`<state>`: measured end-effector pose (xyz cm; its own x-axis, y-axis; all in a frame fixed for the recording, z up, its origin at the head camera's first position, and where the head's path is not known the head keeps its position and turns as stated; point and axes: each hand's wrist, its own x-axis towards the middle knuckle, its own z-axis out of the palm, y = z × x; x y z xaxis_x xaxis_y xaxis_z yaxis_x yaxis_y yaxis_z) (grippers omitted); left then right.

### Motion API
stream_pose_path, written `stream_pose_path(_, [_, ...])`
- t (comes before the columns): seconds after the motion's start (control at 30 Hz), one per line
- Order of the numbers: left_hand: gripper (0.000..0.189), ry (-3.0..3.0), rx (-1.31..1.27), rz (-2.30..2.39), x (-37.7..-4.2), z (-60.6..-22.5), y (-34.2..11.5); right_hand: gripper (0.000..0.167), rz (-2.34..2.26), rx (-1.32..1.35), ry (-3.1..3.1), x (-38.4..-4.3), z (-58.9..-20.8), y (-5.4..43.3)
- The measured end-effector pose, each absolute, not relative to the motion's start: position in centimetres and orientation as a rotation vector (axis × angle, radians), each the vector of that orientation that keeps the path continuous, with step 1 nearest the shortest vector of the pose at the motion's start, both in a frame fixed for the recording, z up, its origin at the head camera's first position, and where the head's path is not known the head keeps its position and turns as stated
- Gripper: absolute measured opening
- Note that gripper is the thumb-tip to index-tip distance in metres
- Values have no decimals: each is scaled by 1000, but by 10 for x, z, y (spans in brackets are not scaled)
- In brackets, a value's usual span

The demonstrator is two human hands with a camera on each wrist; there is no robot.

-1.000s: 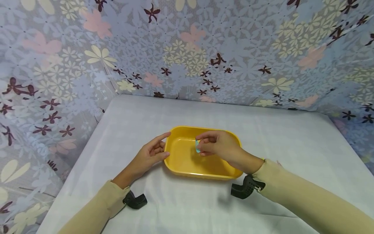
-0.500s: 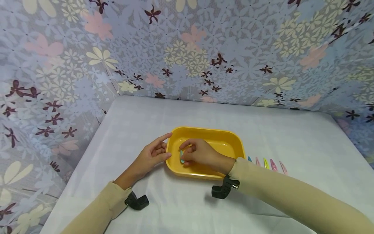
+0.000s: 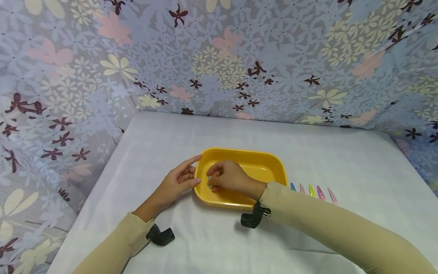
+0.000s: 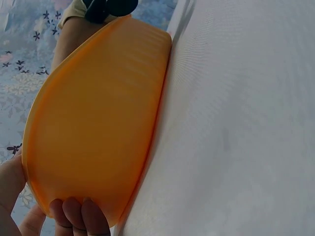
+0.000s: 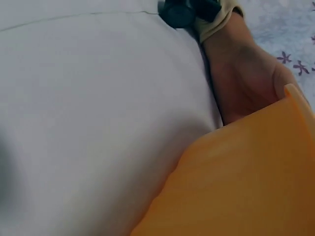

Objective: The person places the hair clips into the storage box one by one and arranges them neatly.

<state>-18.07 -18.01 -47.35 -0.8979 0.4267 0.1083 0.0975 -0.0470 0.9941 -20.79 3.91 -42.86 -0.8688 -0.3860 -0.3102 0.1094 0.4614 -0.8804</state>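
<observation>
A yellow plastic tray [image 3: 261, 173] with raised walls sits on the white cloth in the head view. Inside, near its left end, my right hand [image 3: 230, 177] pinches a teal hair clip [image 3: 210, 182] between thumb and fingers; the fingers partly hide it. My left hand [image 3: 177, 182] grips the tray's left end, thumb and index finger at the rim. In the left wrist view its other fingers [image 4: 92, 216] are curled against the tray's outer wall [image 4: 98, 118]. The right wrist view shows mostly the tray's outside [image 5: 246, 182], with the left hand [image 5: 246, 81] beyond.
Right of the tray, a row of hair clips lies on the cloth: a blue clip [image 3: 293, 187], a yellow clip [image 3: 312, 190], a magenta clip [image 3: 320, 193] and pink ones, partly behind the right sleeve [image 3: 308, 213]. A floral curtain [image 3: 219, 57] hangs behind the table.
My right hand has moved left and slightly down inside the tray with the teal hair clip, uncovering the row of clips. The left hand stays at the tray's end.
</observation>
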Motion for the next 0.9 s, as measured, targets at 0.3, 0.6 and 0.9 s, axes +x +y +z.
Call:
stream_pose_path(0.3, [68, 1993, 545, 2037, -180, -471, -180, 14, -1220, -443, 2447, -206, -429, 35])
stream_pose_path(0.6, [68, 1988, 541, 2047, -178, -471, -180, 14, -1104, -538, 2545, -204, -428, 34])
stream_pose_path(0.9, [68, 1987, 561, 2040, -179, -471, -180, 14, -1112, -578, 2567, -201, -423, 39])
